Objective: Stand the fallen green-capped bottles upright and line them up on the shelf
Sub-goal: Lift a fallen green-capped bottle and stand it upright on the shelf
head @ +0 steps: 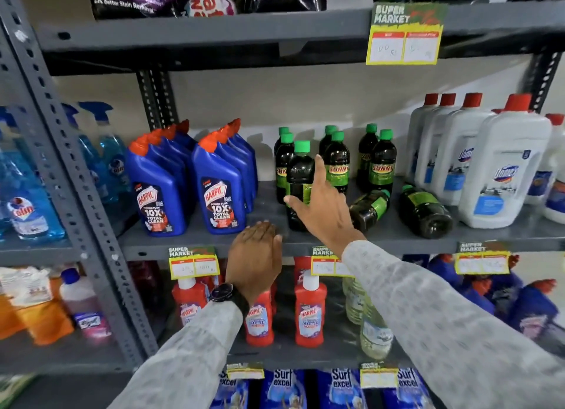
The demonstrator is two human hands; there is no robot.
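Green-capped bottle [300, 182], right hand [324, 206] outstretched, splayed

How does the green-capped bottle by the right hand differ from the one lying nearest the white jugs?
The front bottle stands upright, cap up; the fallen bottle lies on its side, base toward the camera. The right hand is at the front bottle; nothing touches the fallen bottle. Both are dark with green caps and labels.

At mid-frame the grey shelf [195, 243] looks like matt painted metal. The green-capped bottles [382, 164] are glossy dark plastic with shiny labels. Paper price tags [193, 262] hang below; the lower sleeves [428, 317] are patterned cloth.
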